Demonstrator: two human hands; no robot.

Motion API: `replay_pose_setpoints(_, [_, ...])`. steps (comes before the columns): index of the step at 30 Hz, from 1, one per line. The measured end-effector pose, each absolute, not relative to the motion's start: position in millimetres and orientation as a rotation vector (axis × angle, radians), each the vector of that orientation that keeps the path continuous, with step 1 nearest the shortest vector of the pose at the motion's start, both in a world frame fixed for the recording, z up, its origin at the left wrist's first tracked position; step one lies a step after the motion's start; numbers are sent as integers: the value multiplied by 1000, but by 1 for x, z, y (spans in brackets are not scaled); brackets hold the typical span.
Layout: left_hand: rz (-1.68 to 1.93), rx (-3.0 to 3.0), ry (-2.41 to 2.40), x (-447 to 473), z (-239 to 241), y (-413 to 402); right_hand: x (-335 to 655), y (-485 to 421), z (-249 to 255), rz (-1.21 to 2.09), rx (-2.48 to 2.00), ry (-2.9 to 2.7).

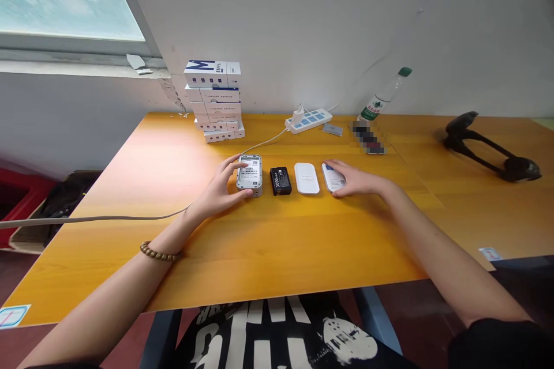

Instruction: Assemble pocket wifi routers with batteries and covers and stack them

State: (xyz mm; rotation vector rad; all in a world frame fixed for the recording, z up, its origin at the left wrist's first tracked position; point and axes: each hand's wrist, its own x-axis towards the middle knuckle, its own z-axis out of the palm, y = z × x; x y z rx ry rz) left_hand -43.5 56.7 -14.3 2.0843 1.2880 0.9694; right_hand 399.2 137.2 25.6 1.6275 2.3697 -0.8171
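Four small items lie in a row on the orange table (268, 242). My left hand (219, 190) curls round the leftmost one, a grey open-backed device (250, 176) with a label inside, fingers on its top and side. To its right sit a black battery (280, 180) and a white oval cover (306, 178), both untouched. My right hand (357, 180) rests flat on the table, fingers lying over a white device (331, 176) with blue print.
A stack of white boxes (214, 101) stands at the back by the wall. A white power strip (308, 120), a plastic bottle (383, 98) lying tilted and a black stand (491, 147) are farther back. A grey cable (108, 219) crosses the table's left side.
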Motion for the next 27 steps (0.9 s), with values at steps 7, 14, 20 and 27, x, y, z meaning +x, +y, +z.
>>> replay_pose_setpoints(7, [1047, 2088, 1319, -36, -11, 52, 372, 136, 51, -800, 1644, 2542])
replay_pose_setpoints(14, [1209, 2303, 1226, -20, 3, 26, 279, 120, 43, -790, 1240, 2910])
replay_pose_setpoints(20, [883, 2249, 1128, 20, 2, -28, 260, 125, 29, -801, 1116, 2929])
replay_pose_setpoints(27, [582, 2204, 1220, 37, -20, -42, 266, 113, 34, -779, 1127, 3112])
